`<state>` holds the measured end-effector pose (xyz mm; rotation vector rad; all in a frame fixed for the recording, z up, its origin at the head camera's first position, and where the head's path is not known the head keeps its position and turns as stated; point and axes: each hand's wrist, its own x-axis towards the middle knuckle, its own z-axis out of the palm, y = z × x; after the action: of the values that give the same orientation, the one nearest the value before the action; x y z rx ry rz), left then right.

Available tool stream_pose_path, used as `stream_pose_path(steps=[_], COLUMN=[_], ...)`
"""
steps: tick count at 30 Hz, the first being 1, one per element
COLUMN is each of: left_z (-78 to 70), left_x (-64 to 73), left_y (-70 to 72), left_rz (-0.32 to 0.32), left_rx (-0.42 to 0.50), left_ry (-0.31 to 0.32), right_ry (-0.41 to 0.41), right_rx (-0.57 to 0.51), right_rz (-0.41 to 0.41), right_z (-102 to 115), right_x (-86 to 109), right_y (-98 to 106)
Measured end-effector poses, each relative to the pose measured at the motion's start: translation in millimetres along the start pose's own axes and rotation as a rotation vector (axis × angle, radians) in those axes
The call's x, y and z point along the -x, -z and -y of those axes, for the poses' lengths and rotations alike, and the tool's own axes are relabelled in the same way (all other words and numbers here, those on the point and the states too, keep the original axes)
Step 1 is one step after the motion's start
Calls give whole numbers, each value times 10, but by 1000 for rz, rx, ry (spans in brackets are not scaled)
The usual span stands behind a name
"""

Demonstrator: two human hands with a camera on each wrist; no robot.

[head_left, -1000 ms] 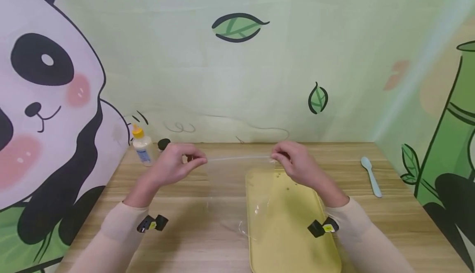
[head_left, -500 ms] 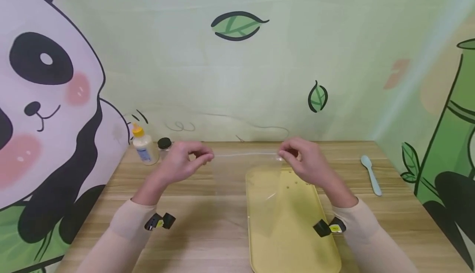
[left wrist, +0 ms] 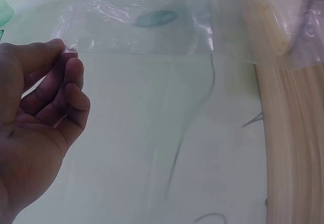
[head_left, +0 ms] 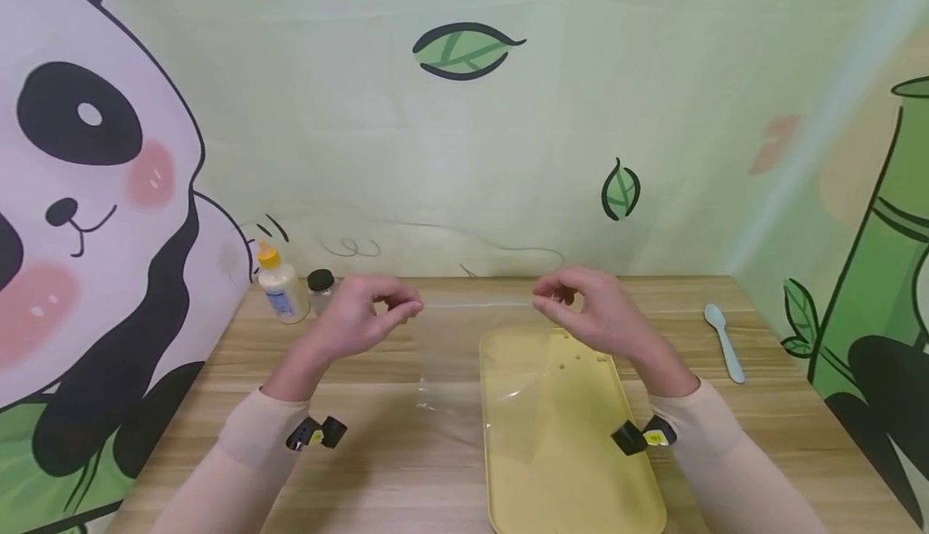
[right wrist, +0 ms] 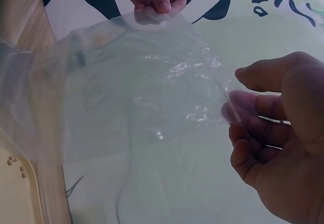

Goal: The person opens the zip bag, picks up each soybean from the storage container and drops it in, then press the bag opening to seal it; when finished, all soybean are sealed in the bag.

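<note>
A clear plastic bag [head_left: 453,356] hangs limp between my two hands, its lower part overlapping the yellow tray in the head view. At its upper left corner, my left hand [head_left: 359,316] pinches the film between thumb and forefinger. My right hand [head_left: 598,312] is at the opposite upper corner. In the right wrist view, the right thumb stands apart from the fingers, while the forefinger's tip shows through the bag's edge [right wrist: 101,92]. Crinkles and glints run along the upper part of the film.
A yellow tray [head_left: 581,469] lies on the wooden table, small brownish bits near its far end. A pale blue spoon [head_left: 726,344] lies at the right. Back left stand a white bottle with a yellow nozzle [head_left: 281,292] and a black-lidded jar [head_left: 321,281].
Both hands shifted right with the bag, then the right hand came back a little to the left. Its thumb has parted from the fingers, and the bag's top edge is less taut.
</note>
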<state>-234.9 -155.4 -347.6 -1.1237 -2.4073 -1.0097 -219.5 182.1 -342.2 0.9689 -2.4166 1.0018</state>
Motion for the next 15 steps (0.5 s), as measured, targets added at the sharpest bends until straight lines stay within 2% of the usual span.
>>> stream_pose_path(steps=[15], left_z=[-22], left_x=[-17], left_y=[-24], left_rz=[24], left_rx=[11], left_ry=[1], right_ry=[94], right_rx=[22], right_rz=[137], right_z=[167], right_x=[-252], right_y=[-79])
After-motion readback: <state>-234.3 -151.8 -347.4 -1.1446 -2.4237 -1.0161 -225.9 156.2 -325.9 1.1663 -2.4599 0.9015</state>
